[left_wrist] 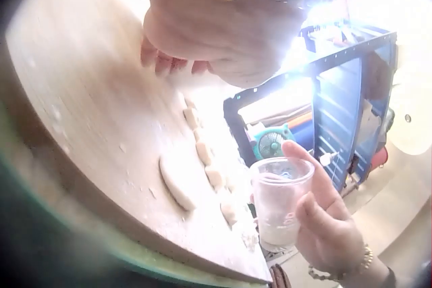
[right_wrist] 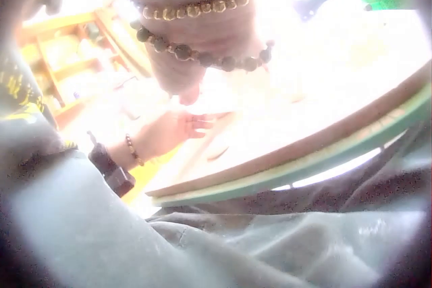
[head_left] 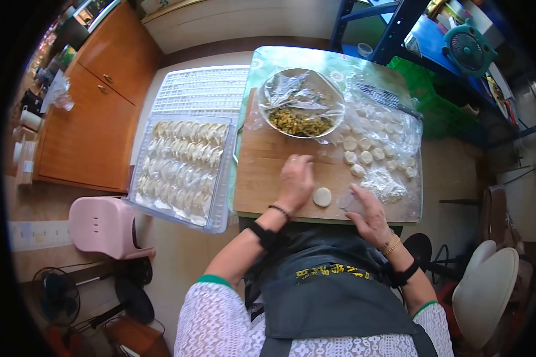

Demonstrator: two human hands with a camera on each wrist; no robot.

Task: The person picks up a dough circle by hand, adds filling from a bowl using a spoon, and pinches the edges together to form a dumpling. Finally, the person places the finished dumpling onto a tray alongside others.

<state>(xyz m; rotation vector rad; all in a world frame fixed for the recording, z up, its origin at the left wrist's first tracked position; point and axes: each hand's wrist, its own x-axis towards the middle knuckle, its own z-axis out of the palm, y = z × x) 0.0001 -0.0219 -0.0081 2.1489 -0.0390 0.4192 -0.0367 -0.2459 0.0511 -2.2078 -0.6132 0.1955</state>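
My right hand (head_left: 372, 220) grips a clear plastic cup (left_wrist: 278, 217) between thumb and fingers at the board's front edge. In the head view the cup tilts over the edge of the wooden board (head_left: 259, 178). My left hand (head_left: 296, 183) is over the middle of the board, fingers loosely bent and nothing visible in them. Between the hands lies a flattened round of dough (head_left: 322, 197), seen edge-on as a pale disc in the left wrist view. Small dough pieces (head_left: 365, 157) and a heap of flour (head_left: 382, 184) lie to the right. Glare hides the right hand's fingers in the right wrist view.
Behind the hands stands a bowl of chopped filling (head_left: 298, 122), partly covered by plastic film. Plastic sheeting (head_left: 381, 113) covers more dough pieces. At left, a tray (head_left: 220, 202) holds rows of dumplings, near a pink stool (head_left: 101, 226). A blue shelf (head_left: 393, 27) rises at back right.
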